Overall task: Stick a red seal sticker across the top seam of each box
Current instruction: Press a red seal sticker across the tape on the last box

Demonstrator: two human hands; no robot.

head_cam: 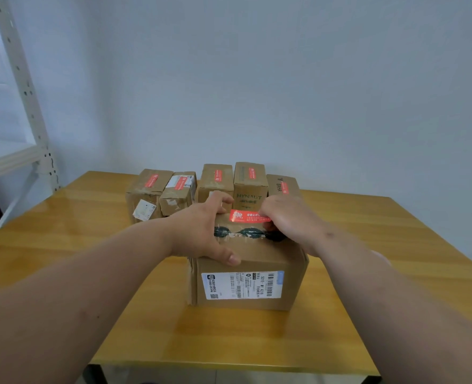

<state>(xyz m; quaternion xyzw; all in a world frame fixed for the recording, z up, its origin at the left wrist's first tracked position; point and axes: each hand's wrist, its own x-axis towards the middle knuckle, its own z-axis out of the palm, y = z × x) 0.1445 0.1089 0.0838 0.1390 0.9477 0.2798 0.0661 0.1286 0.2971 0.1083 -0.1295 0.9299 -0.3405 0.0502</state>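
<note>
Six boxes (247, 275), apparently six red stickers (246, 216), two hands (201, 231).

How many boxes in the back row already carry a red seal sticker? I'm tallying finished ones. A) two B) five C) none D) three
B: each of the five back-row boxes shows a red sticker on top, while the right hand holds another red sticker on the front box, which the left hand grips.
</note>
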